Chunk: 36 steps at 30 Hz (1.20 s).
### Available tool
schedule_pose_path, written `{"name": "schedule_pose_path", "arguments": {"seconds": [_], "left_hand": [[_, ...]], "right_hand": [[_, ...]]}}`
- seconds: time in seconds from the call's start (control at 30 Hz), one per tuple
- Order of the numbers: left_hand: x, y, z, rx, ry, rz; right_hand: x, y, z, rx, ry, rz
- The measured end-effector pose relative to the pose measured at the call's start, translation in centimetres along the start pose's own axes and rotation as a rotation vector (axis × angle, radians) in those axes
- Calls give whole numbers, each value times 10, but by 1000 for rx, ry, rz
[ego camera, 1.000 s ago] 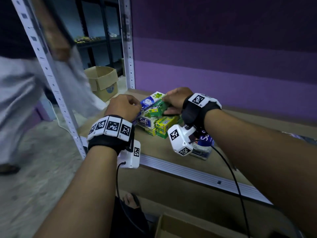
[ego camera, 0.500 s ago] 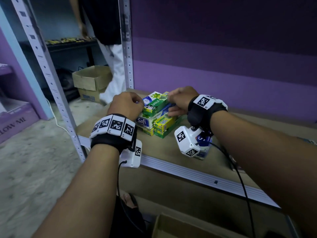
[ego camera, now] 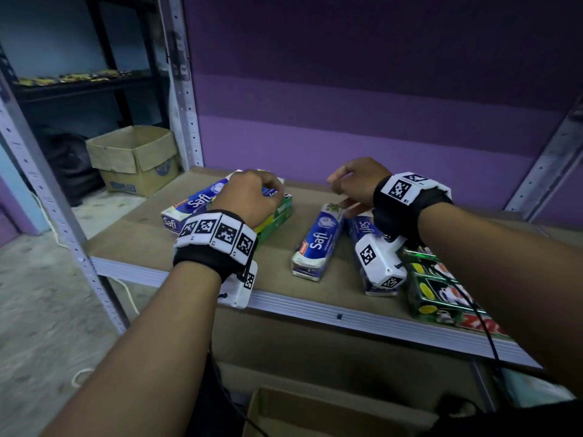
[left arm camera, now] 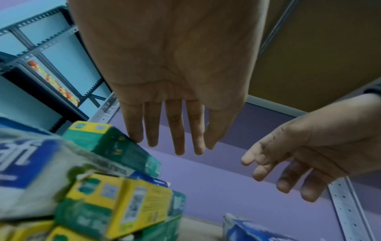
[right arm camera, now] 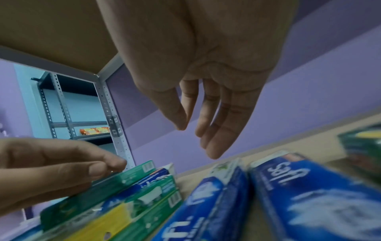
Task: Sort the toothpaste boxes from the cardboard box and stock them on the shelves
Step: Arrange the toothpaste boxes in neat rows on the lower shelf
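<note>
A stack of toothpaste boxes sits at the shelf's left: a white-and-blue Safi box [ego camera: 189, 205] with green-and-yellow boxes [ego camera: 275, 216] beside it and a green box [right arm camera: 98, 187] on top. My left hand [ego camera: 252, 197] rests on that top green box [left arm camera: 115, 146] with straight fingers [left arm camera: 175, 143]. Two blue Safi boxes [ego camera: 318, 241] [ego camera: 366, 227] lie side by side on the shelf board [ego camera: 142, 234] to the right. My right hand [ego camera: 350, 187] hovers above their far ends, fingers [right arm camera: 212, 143] loosely hanging and holding nothing.
Dark green packs [ego camera: 438, 285] lie at the shelf's right front. A metal upright [ego camera: 183, 89] and a purple wall [ego camera: 347, 137] bound the shelf. One open cardboard box [ego camera: 135, 159] stands on the floor beyond; another carton [ego camera: 315, 414] is below the shelf's front edge.
My right hand has let go of the stack and moved right, over the two blue boxes. The left hand stays on the stack. A person behind the shelving has left view.
</note>
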State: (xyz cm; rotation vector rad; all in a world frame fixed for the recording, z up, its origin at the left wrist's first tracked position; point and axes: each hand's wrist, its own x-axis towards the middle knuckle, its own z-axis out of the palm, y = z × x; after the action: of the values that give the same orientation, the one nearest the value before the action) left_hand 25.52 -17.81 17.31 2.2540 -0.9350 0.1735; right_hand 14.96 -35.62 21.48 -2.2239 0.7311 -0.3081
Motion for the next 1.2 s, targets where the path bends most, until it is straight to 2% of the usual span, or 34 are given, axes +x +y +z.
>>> {"name": "schedule_pose_path", "arguments": {"seconds": [0.17,0.37,0.6,0.8,0.97,1.2], "left_hand": [[0,22,19,13,-155,66],[-6,35,41,58,-333,56],[-8,40,55,276,-500,79],[-5,37,50,185,-504,-22],[-3,32,44,215,-483,-79],[-3,25,36,289,-481,-36]], "right_hand": [[-11,27,-25,-182,20,12],[-18,43,-40,-540,-110,-8],[-23,52,-36,-692,-213,64],[-12,56,-15,-683,-250,188],[-4,62,-1,-816,-245,200],[-11,59,-16,-627,-217,234]]}}
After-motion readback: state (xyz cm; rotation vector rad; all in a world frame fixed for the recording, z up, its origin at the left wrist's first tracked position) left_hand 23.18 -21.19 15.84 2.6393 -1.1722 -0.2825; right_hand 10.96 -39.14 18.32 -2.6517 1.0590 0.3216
